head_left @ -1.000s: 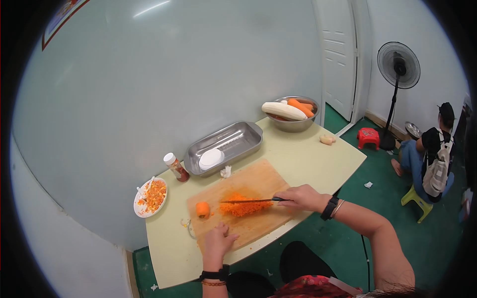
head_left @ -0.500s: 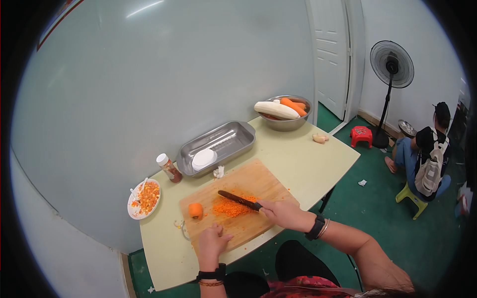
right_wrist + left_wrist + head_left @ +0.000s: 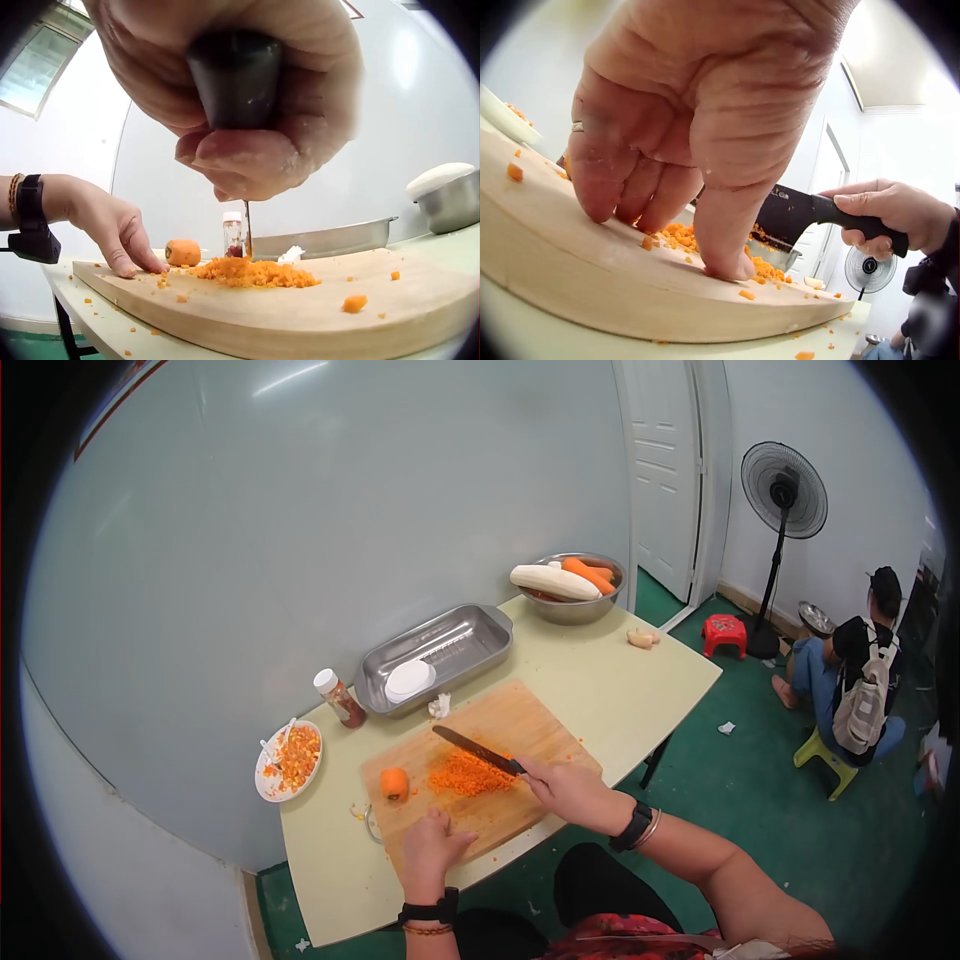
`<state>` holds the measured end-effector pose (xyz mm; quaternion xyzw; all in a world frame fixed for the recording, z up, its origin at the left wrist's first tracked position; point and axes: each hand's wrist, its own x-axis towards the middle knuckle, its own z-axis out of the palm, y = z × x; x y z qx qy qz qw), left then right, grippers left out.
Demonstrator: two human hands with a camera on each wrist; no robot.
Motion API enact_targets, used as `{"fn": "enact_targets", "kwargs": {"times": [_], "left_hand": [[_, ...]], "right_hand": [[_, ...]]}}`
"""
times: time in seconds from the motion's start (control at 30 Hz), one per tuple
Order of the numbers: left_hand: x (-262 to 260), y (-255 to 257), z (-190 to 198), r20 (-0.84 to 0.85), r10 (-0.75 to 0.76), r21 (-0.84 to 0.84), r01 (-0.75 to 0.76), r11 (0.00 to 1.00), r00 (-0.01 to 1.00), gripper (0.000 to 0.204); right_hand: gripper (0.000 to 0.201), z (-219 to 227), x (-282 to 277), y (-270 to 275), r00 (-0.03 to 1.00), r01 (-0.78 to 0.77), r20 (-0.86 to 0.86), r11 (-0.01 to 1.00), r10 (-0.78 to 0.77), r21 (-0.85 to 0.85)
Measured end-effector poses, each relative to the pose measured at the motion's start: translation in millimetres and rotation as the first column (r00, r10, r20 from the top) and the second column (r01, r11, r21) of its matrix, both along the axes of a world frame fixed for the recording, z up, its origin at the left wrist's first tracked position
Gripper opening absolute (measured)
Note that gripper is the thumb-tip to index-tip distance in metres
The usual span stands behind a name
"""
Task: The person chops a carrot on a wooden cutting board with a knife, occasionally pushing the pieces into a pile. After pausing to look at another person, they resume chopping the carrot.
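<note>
My right hand point(image 3: 578, 797) grips the black handle point(image 3: 236, 82) of a dark-bladed kitchen knife point(image 3: 474, 748). The blade stands over a heap of finely chopped carrot point(image 3: 468, 776), its tip pointing toward the back left of the wooden cutting board point(image 3: 525, 715). Orange bits cling to the blade point(image 3: 784, 217) in the left wrist view. Near the board's front left corner, my left hand point(image 3: 436, 848) rests its extended fingertips and thumb on the wood, holding nothing. A stub of carrot point(image 3: 394, 784) lies beyond the left hand, left of the heap.
Behind the board stand a steel tray point(image 3: 470, 655) with a white disc point(image 3: 410, 680) inside and a white-capped jar point(image 3: 340, 700). A plate of diced food point(image 3: 292, 762) sits left. A steel bowl point(image 3: 572, 610) holds peeled vegetables. Right, a person point(image 3: 868, 660) sits near a fan point(image 3: 784, 490).
The knife has turned from lying nearly crosswise over the heap to a slant, tip swung toward the back. The left hand stays on the board. The head view has shifted slightly.
</note>
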<state>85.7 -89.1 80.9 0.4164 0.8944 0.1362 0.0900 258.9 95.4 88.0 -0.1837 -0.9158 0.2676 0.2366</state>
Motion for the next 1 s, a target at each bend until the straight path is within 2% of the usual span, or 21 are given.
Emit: {"fn": "enact_targets", "kwargs": {"times": [0.03,0.13,0.23,0.33,0.43,0.53,0.63,0.73,0.87,1.0], "left_hand": [[2.2,1.9,3.7,0.009,0.001,-0.037,0.000,0.999,1.000,0.050],[5.3,7.0,-1.2,-0.070,0.007,-0.047,-0.011,0.999,0.997,0.054],[6.3,9.9,-0.7,-0.051,0.077,-0.075,-0.081,0.994,0.996,0.060],[12.1,11.6,6.4,-0.061,0.102,-0.059,-0.106,0.993,0.993,0.064],[16.4,16.0,1.2,-0.100,0.146,-0.064,-0.152,0.986,0.984,0.066],[22.2,17.4,0.3,-0.120,0.163,-0.019,-0.166,0.986,0.979,0.066],[20.0,17.3,-2.6,-0.095,0.171,-0.017,-0.173,0.985,0.981,0.064],[22.6,15.2,-1.1,-0.107,0.197,0.016,-0.196,0.980,0.975,0.063],[21.5,16.6,-2.3,-0.120,0.168,0.034,-0.165,0.986,0.978,0.064],[19.4,17.9,-4.9,-0.112,0.168,0.015,-0.167,0.986,0.979,0.064]], "right_hand": [[0.032,-3.6,-0.3,1.2,0.999,0.007,-0.050,1.000,-0.006,0.022],[0.037,-12.1,1.7,4.8,0.998,-0.004,0.063,1.000,0.004,0.001],[0.036,1.8,5.4,5.1,0.995,0.008,0.098,1.000,-0.006,-0.020],[0.034,-6.8,4.7,8.6,0.999,0.032,-0.043,0.999,-0.031,0.023],[0.034,-17.2,3.9,11.1,0.999,0.025,0.027,0.997,-0.027,0.070],[0.035,-1.8,6.0,8.0,0.992,0.044,0.119,0.999,-0.044,0.003],[0.033,0.3,12.0,12.4,0.998,0.053,-0.028,0.994,-0.055,-0.096],[0.034,4.2,24.1,25.3,0.992,0.125,0.023,0.980,-0.123,-0.152],[0.035,6.3,37.0,25.6,0.967,0.239,0.097,0.971,-0.236,-0.025],[0.032,-11.6,27.7,17.3,0.972,0.217,0.066,0.972,-0.224,0.095]]}}
